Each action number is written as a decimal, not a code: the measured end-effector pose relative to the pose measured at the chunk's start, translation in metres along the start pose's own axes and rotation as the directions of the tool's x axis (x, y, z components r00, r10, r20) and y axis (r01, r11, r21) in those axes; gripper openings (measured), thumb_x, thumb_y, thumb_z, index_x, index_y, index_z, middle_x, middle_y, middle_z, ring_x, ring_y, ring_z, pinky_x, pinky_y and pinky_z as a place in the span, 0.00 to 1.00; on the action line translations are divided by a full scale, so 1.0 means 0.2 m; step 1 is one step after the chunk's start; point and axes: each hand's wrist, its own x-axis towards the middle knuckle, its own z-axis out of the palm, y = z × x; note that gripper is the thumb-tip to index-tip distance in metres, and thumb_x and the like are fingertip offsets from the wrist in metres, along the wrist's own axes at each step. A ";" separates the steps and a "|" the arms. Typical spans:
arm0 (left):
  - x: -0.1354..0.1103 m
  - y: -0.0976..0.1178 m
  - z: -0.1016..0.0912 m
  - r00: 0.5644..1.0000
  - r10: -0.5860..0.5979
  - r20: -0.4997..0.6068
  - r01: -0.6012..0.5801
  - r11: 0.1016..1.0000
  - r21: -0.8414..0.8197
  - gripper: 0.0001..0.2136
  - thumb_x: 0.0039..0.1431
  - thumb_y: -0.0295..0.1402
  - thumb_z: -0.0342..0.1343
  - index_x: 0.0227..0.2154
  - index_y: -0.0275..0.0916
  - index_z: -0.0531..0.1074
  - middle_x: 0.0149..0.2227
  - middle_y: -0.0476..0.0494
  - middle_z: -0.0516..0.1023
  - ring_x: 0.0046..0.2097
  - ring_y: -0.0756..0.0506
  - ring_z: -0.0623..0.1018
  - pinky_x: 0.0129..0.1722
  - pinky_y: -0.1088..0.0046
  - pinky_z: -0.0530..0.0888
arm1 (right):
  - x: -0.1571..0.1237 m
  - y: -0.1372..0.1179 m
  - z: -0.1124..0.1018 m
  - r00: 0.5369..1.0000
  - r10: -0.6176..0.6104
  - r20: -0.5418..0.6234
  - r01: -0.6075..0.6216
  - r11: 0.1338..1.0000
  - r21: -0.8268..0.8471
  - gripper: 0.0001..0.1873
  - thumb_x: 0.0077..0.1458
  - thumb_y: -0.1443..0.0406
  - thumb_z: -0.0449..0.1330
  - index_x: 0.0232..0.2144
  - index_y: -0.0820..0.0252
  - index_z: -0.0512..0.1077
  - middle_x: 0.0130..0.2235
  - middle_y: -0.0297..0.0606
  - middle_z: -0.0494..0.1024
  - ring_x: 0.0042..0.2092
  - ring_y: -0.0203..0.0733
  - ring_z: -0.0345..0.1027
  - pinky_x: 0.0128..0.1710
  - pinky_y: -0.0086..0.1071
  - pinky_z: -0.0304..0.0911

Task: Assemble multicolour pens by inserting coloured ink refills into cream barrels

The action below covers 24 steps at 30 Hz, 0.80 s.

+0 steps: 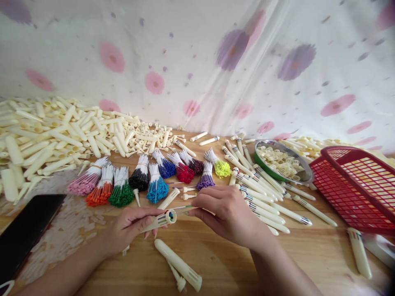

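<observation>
My left hand (131, 228) is closed around a cream multicolour pen barrel (159, 221), its slotted open end turned to the right. Some coloured pieces show inside that opening. Just right of it, my right hand (226, 213) pinches a thin pen refill (182, 208), whose left tip is close to the opening; whether they touch I cannot tell. Behind the hands stand banded bundles of refills, among them blue (157, 189), green (121, 191), purple (206, 177) and yellow (220, 166). A loose barrel (179, 263) lies in front, over a small cream plunger part (177, 279).
Cream barrels are heaped (61, 131) at the back left. Multicolour pens (262, 201) lie on the right, near a metal bowl (308, 174) of small cream parts and a tilted red basket (354, 193). A black phone (27, 230) lies left, beside scattered clear pieces (64, 230).
</observation>
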 end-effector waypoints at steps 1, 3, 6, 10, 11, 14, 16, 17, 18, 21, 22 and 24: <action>0.00 0.01 0.00 1.000 0.001 0.006 -0.001 1.000 -0.025 0.13 0.60 0.35 0.50 0.42 0.44 0.78 0.30 0.42 0.83 0.22 0.47 0.79 0.20 0.74 0.76 | 0.00 0.01 0.00 1.000 -0.007 0.001 0.007 1.000 0.011 0.15 0.62 0.63 0.50 0.26 0.61 0.69 0.24 0.33 0.69 0.25 0.32 0.60 0.25 0.28 0.48; 0.01 0.03 0.00 1.000 -0.004 0.027 0.006 0.998 -0.065 0.13 0.59 0.34 0.50 0.42 0.43 0.78 0.30 0.41 0.84 0.22 0.46 0.79 0.19 0.74 0.75 | 0.00 0.01 0.00 1.000 -0.026 0.007 0.026 0.999 0.031 0.15 0.62 0.63 0.50 0.25 0.61 0.69 0.23 0.32 0.68 0.25 0.32 0.59 0.25 0.28 0.48; 0.02 0.06 0.00 0.997 -0.012 0.072 0.017 0.998 -0.063 0.13 0.59 0.32 0.51 0.42 0.43 0.78 0.31 0.40 0.84 0.23 0.46 0.79 0.19 0.73 0.76 | 0.00 0.00 0.01 0.998 -0.058 0.028 0.056 0.997 0.045 0.15 0.62 0.64 0.50 0.25 0.61 0.69 0.24 0.33 0.69 0.25 0.32 0.59 0.25 0.28 0.48; 0.01 0.04 -0.01 0.998 0.025 0.065 -0.021 0.998 -0.066 0.14 0.60 0.32 0.49 0.44 0.45 0.77 0.31 0.40 0.84 0.23 0.46 0.79 0.19 0.74 0.75 | 0.00 -0.02 0.01 0.997 -0.065 0.039 0.063 0.997 0.042 0.13 0.62 0.65 0.51 0.26 0.61 0.69 0.25 0.34 0.70 0.26 0.33 0.59 0.26 0.29 0.49; 0.01 0.03 -0.01 0.997 0.031 0.064 -0.027 0.997 -0.073 0.14 0.60 0.32 0.48 0.44 0.45 0.77 0.31 0.40 0.84 0.23 0.46 0.80 0.19 0.74 0.75 | 0.00 -0.02 0.01 0.997 -0.066 0.037 0.065 0.997 0.042 0.13 0.62 0.65 0.51 0.27 0.61 0.69 0.25 0.34 0.70 0.26 0.33 0.60 0.26 0.29 0.49; -0.01 0.01 -0.01 0.997 0.013 0.078 -0.006 0.997 -0.081 0.14 0.60 0.32 0.48 0.44 0.45 0.76 0.31 0.41 0.83 0.24 0.45 0.80 0.20 0.73 0.76 | 0.00 -0.02 0.01 0.996 -0.082 0.042 0.080 0.995 0.056 0.12 0.62 0.65 0.50 0.29 0.61 0.69 0.27 0.34 0.71 0.27 0.33 0.60 0.27 0.29 0.51; -0.01 0.01 -0.01 0.997 -0.002 0.071 0.006 0.998 -0.068 0.14 0.60 0.32 0.48 0.44 0.44 0.77 0.31 0.40 0.83 0.24 0.45 0.80 0.20 0.72 0.76 | 0.00 -0.02 0.01 0.995 -0.095 0.043 0.093 0.994 0.059 0.11 0.62 0.66 0.51 0.30 0.61 0.70 0.27 0.34 0.72 0.27 0.33 0.61 0.27 0.28 0.51; -0.01 0.01 -0.01 0.998 -0.004 0.065 0.008 0.998 -0.059 0.14 0.60 0.32 0.49 0.43 0.44 0.77 0.30 0.40 0.83 0.24 0.45 0.80 0.20 0.72 0.76 | 0.00 -0.02 0.01 0.994 -0.101 0.042 0.099 0.994 0.056 0.10 0.61 0.66 0.51 0.30 0.61 0.70 0.27 0.34 0.72 0.27 0.33 0.61 0.27 0.28 0.51; -0.01 0.02 -0.01 0.998 -0.004 0.063 0.007 0.999 -0.048 0.14 0.60 0.32 0.49 0.43 0.44 0.77 0.30 0.41 0.83 0.24 0.45 0.80 0.20 0.72 0.76 | 0.00 -0.02 0.01 0.994 -0.106 0.038 0.104 0.993 0.051 0.09 0.61 0.67 0.51 0.30 0.61 0.70 0.27 0.33 0.72 0.27 0.32 0.61 0.27 0.28 0.51; -0.01 0.02 -0.01 0.997 0.007 0.076 -0.006 1.000 -0.011 0.14 0.60 0.33 0.48 0.44 0.44 0.77 0.30 0.41 0.83 0.23 0.45 0.80 0.20 0.72 0.76 | 0.01 -0.02 0.01 0.994 -0.109 0.022 0.108 0.993 0.040 0.10 0.61 0.67 0.51 0.29 0.61 0.69 0.27 0.33 0.72 0.26 0.32 0.60 0.26 0.28 0.51; -0.01 0.02 -0.01 0.997 0.014 0.081 -0.014 1.000 0.001 0.14 0.60 0.33 0.48 0.44 0.45 0.76 0.29 0.41 0.83 0.23 0.45 0.80 0.20 0.72 0.76 | 0.01 -0.03 0.01 0.994 -0.108 0.018 0.108 0.993 0.040 0.10 0.61 0.67 0.51 0.29 0.61 0.69 0.26 0.33 0.72 0.26 0.32 0.59 0.26 0.28 0.51; -0.02 0.01 -0.01 0.996 0.022 0.084 -0.024 0.999 0.022 0.15 0.61 0.34 0.47 0.45 0.45 0.76 0.29 0.42 0.83 0.23 0.45 0.79 0.19 0.73 0.76 | 0.01 -0.03 0.01 0.994 -0.109 0.018 0.109 0.993 0.044 0.11 0.62 0.66 0.51 0.29 0.61 0.70 0.27 0.33 0.72 0.26 0.33 0.59 0.26 0.28 0.51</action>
